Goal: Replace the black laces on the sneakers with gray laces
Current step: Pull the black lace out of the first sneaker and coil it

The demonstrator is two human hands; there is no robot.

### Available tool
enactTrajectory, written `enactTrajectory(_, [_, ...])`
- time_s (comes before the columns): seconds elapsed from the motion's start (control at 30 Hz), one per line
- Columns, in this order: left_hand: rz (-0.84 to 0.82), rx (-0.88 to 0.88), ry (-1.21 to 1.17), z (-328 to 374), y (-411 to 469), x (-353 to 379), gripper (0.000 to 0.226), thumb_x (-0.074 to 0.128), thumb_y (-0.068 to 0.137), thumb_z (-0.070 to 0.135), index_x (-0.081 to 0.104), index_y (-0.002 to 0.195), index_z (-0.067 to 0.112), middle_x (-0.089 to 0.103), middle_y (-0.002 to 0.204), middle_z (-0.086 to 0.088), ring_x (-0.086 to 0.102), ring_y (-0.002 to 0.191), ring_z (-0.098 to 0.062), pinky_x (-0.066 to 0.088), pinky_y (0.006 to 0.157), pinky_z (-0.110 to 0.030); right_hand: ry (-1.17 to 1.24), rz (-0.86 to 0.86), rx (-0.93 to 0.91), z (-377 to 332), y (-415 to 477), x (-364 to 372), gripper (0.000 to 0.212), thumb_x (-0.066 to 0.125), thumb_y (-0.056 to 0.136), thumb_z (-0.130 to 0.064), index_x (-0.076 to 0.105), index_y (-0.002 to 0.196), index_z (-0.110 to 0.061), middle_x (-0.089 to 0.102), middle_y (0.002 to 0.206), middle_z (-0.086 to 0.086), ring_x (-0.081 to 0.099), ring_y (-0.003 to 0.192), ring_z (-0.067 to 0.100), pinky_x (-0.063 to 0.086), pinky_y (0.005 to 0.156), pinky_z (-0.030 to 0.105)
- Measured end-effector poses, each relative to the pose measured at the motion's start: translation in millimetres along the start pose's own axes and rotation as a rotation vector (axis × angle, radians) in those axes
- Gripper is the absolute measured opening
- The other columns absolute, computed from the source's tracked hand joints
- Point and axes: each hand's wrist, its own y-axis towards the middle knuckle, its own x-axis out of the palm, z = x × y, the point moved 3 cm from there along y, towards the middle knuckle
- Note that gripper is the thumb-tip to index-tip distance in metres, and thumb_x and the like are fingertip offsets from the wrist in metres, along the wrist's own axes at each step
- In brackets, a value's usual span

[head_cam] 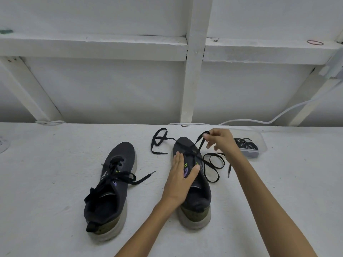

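The task is judged to be in its early part: a black lace (198,144) is being taken out of the held sneaker (201,193), and no gray lace is threaded anywhere in view. The grip of the right hand (220,140) is pinched on a fold of that lace between thumb and forefinger, with the other fingers loosely spread. From the pinch the lace is lifted taut, running down and back towards the person to the lowest eyelets near the toe. Below that pinch, on its near side, the left hand (181,179) is laid flat over the tongue and eyelet rows, fingers straight and thumb spread, so that the shoe is pressed onto the tabletop (55,182). The upper eyelets appear to be freed, since slack lace is seen in loops on the tabletop just below the pinching grip and again beside the toe, beyond the flat hand. Well apart from both hands, past the flat hand on its outer side, the second sneaker (121,153) is seen fully threaded with its own black lace, merely untied. Just behind the pinching grip a clear plastic container (260,145) is set, with a coil of dark laces (245,144) in it; whether these are the gray replacements cannot be told. By this judgement, the last crossings are to be pulled free, the second sneaker unlaced, and both shoes relaced in gray.
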Motion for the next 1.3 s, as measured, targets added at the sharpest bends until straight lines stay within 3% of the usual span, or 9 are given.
enactTrajectory(0.13, [0.001, 0.000, -0.019, -2.4, 0.6, 0.7, 0.083, 0.044, 0.092, 0.059, 0.002, 0.155, 0.025, -0.007, 0.161, 0.016, -0.007, 0.145, 0.003, 0.004, 0.119, -0.025, -0.023, -0.146, 0.093, 7.4, -6.8, 0.4, 0.026, 0.076, 0.083, -0.028, 0.069, 0.086, -0.002, 0.066, 0.068, -0.004, 0.062, 0.056, 0.011, 0.040, 0.052, 0.023])
enactTrajectory(0.27, [0.000, -0.006, -0.014, -2.5, 0.9, 0.9, 0.082, 0.043, 0.093, 0.059, 0.001, 0.155, 0.026, -0.008, 0.161, 0.016, -0.008, 0.146, 0.003, 0.004, 0.119, -0.026, -0.107, -0.289, 0.087, 14.1, -16.1, 11.1, 0.028, 0.079, 0.079, -0.022, 0.069, 0.079, 0.004, 0.064, 0.057, -0.001, 0.058, 0.053, 0.008, 0.038, 0.049, 0.018])
enactTrajectory(0.37, [0.000, -0.001, -0.007, -1.9, 0.1, 0.3, 0.081, 0.044, 0.093, 0.058, 0.002, 0.155, 0.026, -0.007, 0.161, 0.017, -0.007, 0.145, 0.004, 0.004, 0.119, -0.025, -0.070, -0.139, 0.037, 6.1, -9.3, 7.0, 0.027, 0.076, 0.083, -0.016, 0.065, 0.074, 0.008, 0.060, 0.056, 0.007, 0.054, 0.048, 0.006, 0.038, 0.047, 0.017])
enactTrajectory(0.5, [0.009, -0.004, -0.008, -2.8, -0.5, 0.1, 0.081, 0.044, 0.093, 0.058, 0.002, 0.155, 0.026, -0.006, 0.161, 0.018, -0.005, 0.146, 0.003, 0.006, 0.122, -0.029, 0.208, 0.097, 0.013, -1.3, 2.1, -12.6, 0.028, 0.069, 0.089, -0.016, 0.055, 0.067, -0.008, 0.057, 0.066, 0.004, 0.054, 0.048, 0.011, 0.031, 0.047, 0.022])
enactTrajectory(0.63, [0.016, -0.006, -0.019, -3.5, 0.6, 1.2, 0.084, 0.044, 0.091, 0.060, 0.001, 0.155, 0.026, -0.007, 0.161, 0.017, -0.006, 0.146, 0.003, 0.006, 0.122, -0.028, 0.067, -0.102, 0.082, 3.7, -12.6, 1.3, 0.022, 0.073, 0.086, -0.026, 0.069, 0.079, -0.005, 0.067, 0.069, -0.005, 0.055, 0.050, 0.010, 0.036, 0.047, 0.021])
enactTrajectory(0.77, [0.017, -0.009, -0.014, -3.9, 1.4, 1.8, 0.084, 0.043, 0.091, 0.061, 0.001, 0.155, 0.026, -0.008, 0.161, 0.017, -0.007, 0.146, 0.003, 0.005, 0.122, -0.029, -0.086, -0.269, 0.083, 12.5, -19.0, 15.7, 0.014, 0.079, 0.079, -0.014, 0.075, 0.084, -0.002, 0.069, 0.064, -0.001, 0.057, 0.050, 0.009, 0.039, 0.045, 0.018])
enactTrajectory(1.0, [0.018, -0.001, -0.014, -4.9, 0.8, 1.2, 0.081, 0.044, 0.094, 0.057, 0.002, 0.155, 0.026, -0.007, 0.161, 0.017, -0.006, 0.145, 0.004, 0.004, 0.121, -0.026, 0.015, 0.070, -0.082, -26.0, 10.1, -33.5, 0.014, 0.066, 0.090, -0.010, 0.064, 0.077, -0.008, 0.059, 0.068, 0.007, 0.056, 0.042, 0.007, 0.035, 0.039, 0.017])
enactTrajectory(1.17, [0.019, -0.001, -0.005, -4.1, 0.7, 1.8, 0.082, 0.043, 0.093, 0.059, 0.001, 0.155, 0.026, -0.007, 0.161, 0.017, -0.005, 0.146, 0.003, 0.005, 0.119, -0.025, -0.333, -0.253, 0.092, -7.9, -9.8, -12.4, 0.037, 0.079, 0.079, -0.037, 0.072, 0.080, -0.001, 0.074, 0.075, 0.007, 0.065, 0.053, 0.014, 0.041, 0.049, 0.024])
enactTrajectory(1.3, [0.027, -0.003, -0.001, -4.1, 0.9, 1.5, 0.081, 0.043, 0.093, 0.058, 0.002, 0.155, 0.026, -0.007, 0.161, 0.016, -0.005, 0.146, 0.002, 0.005, 0.119, -0.026, -0.224, -0.248, 0.081, 7.4, -21.5, 12.8, 0.025, 0.078, 0.081, -0.022, 0.070, 0.079, 0.002, 0.066, 0.064, 0.003, 0.057, 0.050, 0.013, 0.038, 0.045, 0.014])
